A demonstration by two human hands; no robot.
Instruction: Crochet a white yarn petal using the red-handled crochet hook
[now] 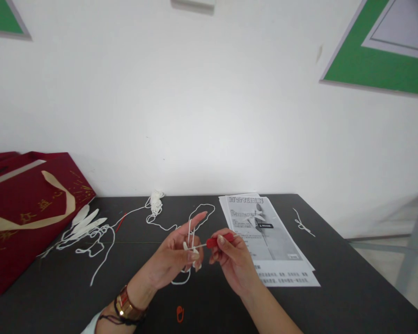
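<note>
My left hand [181, 250] pinches a small piece of white crochet work [194, 253] between thumb and fingers, its index finger stretched up with white yarn [191, 227] looped over it. In my right hand [231, 260] is a crochet hook [220, 240] with a red handle, its thin metal shaft reaching left to the piece at my left fingertips. Whether the tip sits inside a stitch is too small to tell. The yarn trails behind my left hand toward a loose white yarn bundle [156, 203] near the wall.
Printed sheets [282, 248] lie right of my hands, and a short knotted white string [302, 226] lies farther right. An orange stitch marker [180, 314] is near the front. At left are white crocheted pieces [87, 222], a thin red stick [121, 222] and a dark red gift bag [31, 222].
</note>
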